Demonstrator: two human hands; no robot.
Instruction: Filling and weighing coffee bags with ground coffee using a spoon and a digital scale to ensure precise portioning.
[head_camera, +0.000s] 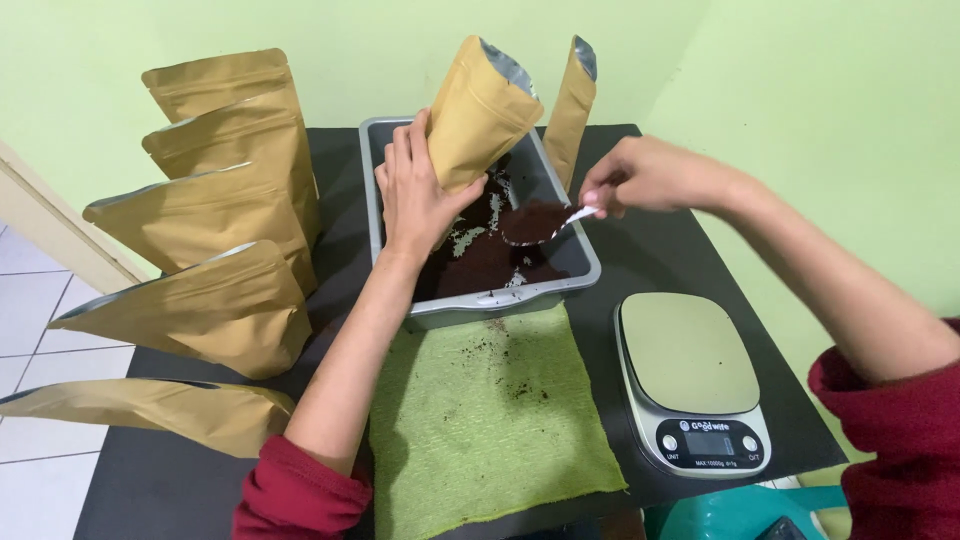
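Tabletop (690, 260) right edge bare beyond scale (692, 380). Left hand (415, 195) fingers wrapped round tilted pouch (478, 112) (over tray (372, 190)); right hand (640, 178) pinches loaded spoon (540, 222).

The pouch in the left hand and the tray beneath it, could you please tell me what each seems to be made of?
The pouch looks like matte tan kraft paper, with a silvery, likely foil lining showing at its open mouth. The tray appears to be grey metal, judging by its dull sheen and thin rolled rim, though coated plastic cannot be ruled out.

Home packing corner: my black table (680, 250) against pale green wall (800, 70), white floor tiles (30, 360), small silver digital kitchen scale (692, 385).
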